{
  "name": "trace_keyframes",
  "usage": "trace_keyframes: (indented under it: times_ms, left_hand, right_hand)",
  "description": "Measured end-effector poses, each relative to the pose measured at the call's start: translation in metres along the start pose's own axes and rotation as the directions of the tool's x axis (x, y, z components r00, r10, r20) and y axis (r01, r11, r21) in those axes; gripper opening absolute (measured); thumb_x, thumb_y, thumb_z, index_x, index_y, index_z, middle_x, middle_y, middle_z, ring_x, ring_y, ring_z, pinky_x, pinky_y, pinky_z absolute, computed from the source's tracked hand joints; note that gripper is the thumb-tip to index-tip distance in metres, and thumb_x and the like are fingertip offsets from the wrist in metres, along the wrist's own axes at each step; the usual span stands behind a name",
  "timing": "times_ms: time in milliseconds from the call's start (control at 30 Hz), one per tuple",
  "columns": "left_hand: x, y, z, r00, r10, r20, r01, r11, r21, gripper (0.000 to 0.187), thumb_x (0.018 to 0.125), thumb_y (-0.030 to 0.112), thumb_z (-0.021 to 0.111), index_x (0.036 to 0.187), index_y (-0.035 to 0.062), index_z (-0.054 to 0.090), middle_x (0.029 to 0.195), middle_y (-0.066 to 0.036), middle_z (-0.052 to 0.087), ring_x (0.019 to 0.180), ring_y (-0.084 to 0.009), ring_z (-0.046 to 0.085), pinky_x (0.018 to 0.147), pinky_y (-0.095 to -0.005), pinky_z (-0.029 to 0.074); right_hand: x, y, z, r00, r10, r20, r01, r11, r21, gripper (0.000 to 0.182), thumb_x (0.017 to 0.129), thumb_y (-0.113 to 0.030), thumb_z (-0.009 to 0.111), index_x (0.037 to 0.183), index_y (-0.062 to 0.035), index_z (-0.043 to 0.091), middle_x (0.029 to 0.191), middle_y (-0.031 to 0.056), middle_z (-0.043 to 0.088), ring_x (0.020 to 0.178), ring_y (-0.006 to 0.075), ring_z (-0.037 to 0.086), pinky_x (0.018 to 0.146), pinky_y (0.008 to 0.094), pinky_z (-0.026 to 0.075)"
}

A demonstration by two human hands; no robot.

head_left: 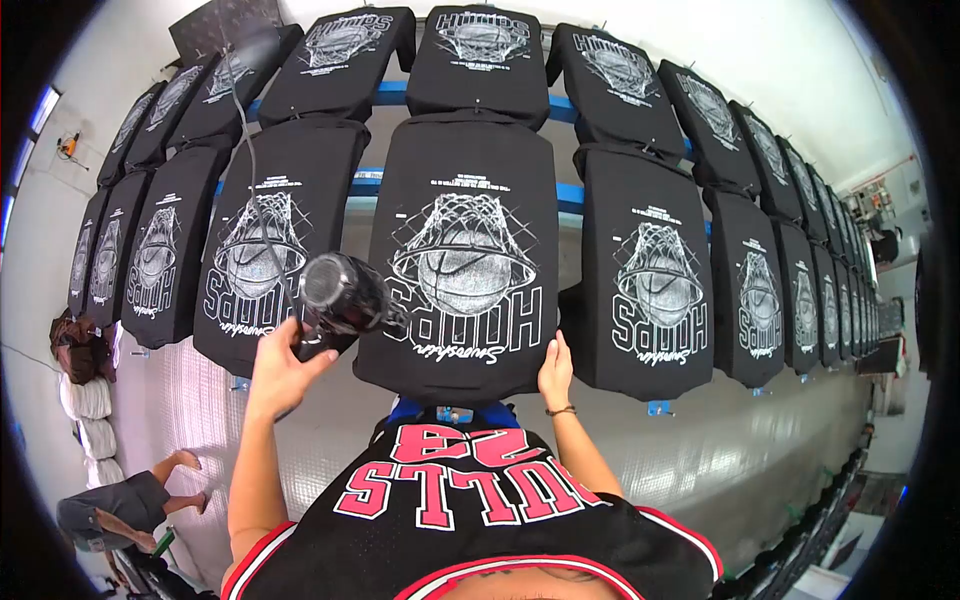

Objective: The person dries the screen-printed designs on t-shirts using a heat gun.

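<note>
A black hair dryer (342,290) is in my left hand (285,368), whose fingers are wrapped round its handle. Its round grille end faces up toward the camera, and its body points at the left edge of the middle black T-shirt (470,190). That T-shirt is stretched flat over a board and bears a white basketball-and-net print with the word HOOPS. My right hand (555,375) rests against the T-shirt's lower right edge, fingers stretched out along it. From the dryer a thin cord (252,165) runs upward across the T-shirt on the left (290,160).
Two long curved rows of boards carry more printed black T-shirts, including one to the right (645,190) and one behind (478,90). Blue rails (393,93) pass between the rows. Another person (125,505) is at the lower left, near stacked white bundles (90,400).
</note>
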State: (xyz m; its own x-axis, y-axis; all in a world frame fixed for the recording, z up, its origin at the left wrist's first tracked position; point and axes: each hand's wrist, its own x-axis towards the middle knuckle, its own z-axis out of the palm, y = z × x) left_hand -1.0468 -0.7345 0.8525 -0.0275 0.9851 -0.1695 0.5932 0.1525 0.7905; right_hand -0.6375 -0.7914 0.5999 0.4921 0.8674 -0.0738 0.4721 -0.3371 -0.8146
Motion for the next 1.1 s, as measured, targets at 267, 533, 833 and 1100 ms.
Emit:
trace_keyframes:
  times_ms: [267, 533, 833, 1100]
  left_hand:
    - [0.014, 0.049, 0.083, 0.938, 0.092, 0.334, -0.098, 0.995, 0.003, 0.044, 0.072, 0.025, 0.084, 0.096, -0.0042, 0.061, 0.075, -0.020, 0.065, 0.068, -0.0275, 0.065, 0.066, -0.0380, 0.051]
    - [0.065, 0.080, 0.138, 0.963, 0.192, 0.191, -0.207, 0.976, 0.066, 0.048, 0.075, 0.035, 0.078, 0.098, -0.0030, 0.058, 0.080, -0.025, 0.065, 0.083, -0.0423, 0.066, 0.072, -0.0486, 0.051]
    - [0.015, 0.067, 0.087, 0.973, -0.107, -0.206, 0.120, 0.992, 0.050, 0.041, 0.078, 0.027, 0.075, 0.101, -0.0030, 0.058, 0.079, -0.024, 0.066, 0.084, -0.0433, 0.066, 0.075, -0.0498, 0.052]
    - [0.035, 0.068, 0.120, 0.959, -0.048, -0.278, 0.040, 0.999, -0.036, 0.045, 0.077, 0.029, 0.077, 0.104, -0.0015, 0.059, 0.087, -0.024, 0.068, 0.087, -0.0426, 0.067, 0.078, -0.0488, 0.052]
  right_hand:
    - [0.004, 0.004, 0.006, 0.994, 0.087, -0.063, -0.081, 0.993, 0.087, 0.049, 0.106, -0.035, 0.041, 0.130, 0.0040, 0.058, 0.127, 0.0232, 0.063, 0.120, 0.0338, 0.060, 0.103, 0.0381, 0.043]
    - [0.033, 0.033, -0.008, 0.992, -0.013, 0.122, 0.022, 0.997, -0.078, 0.045, 0.106, -0.031, 0.045, 0.110, 0.0096, 0.064, 0.103, 0.0277, 0.068, 0.095, 0.0394, 0.065, 0.084, 0.0439, 0.049]
    - [0.094, 0.024, -0.002, 0.960, -0.089, 0.265, 0.032, 0.977, 0.213, 0.036, 0.102, -0.015, 0.047, 0.115, 0.0150, 0.062, 0.106, 0.0286, 0.069, 0.093, 0.0315, 0.066, 0.086, 0.0375, 0.051]
    - [0.165, 0.003, 0.011, 0.954, -0.280, 0.110, 0.271, 0.958, 0.094, 0.039, 0.098, -0.021, 0.052, 0.109, 0.0142, 0.066, 0.103, 0.0341, 0.067, 0.095, 0.0431, 0.068, 0.088, 0.0433, 0.052]
